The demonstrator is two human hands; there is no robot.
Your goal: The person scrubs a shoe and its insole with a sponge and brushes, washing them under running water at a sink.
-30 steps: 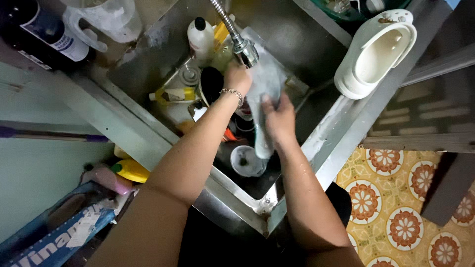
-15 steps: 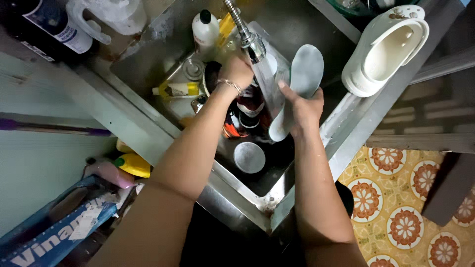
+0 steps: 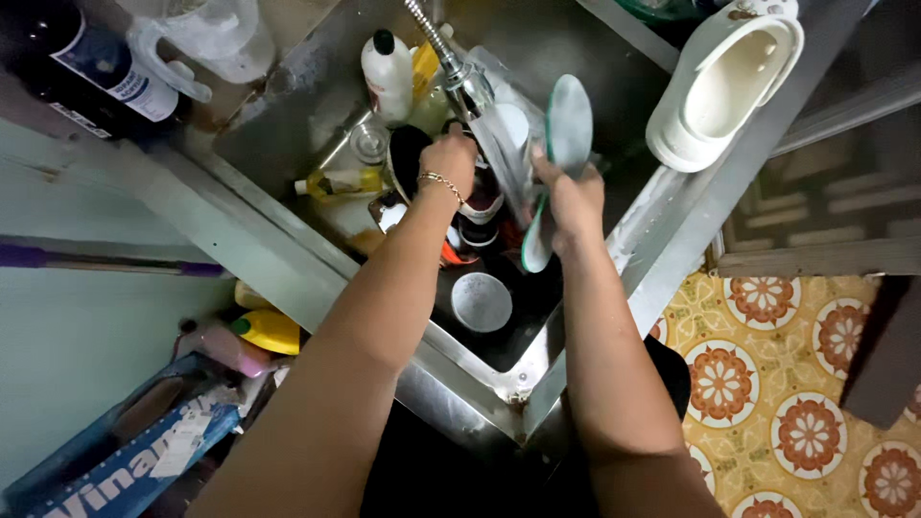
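Observation:
My right hand grips a grey-green shoe insole by its middle and holds it upright over the steel sink. The insole's ends show above and below the hand. My left hand, with a thin bracelet on the wrist, is curled just left of the metal tap. Whether it holds anything is hidden. Dark shoes and a small round grey lid lie in the basin under both hands.
A white clog rests on the sink's right ledge. A white bottle and other bottles stand at the back of the sink. On the left are a yellow bottle and a blue box. Patterned floor tiles lie to the right.
My right hand has lifted the insole from low in the basin up beside the tap and turned it upright. My left hand stays by the tap.

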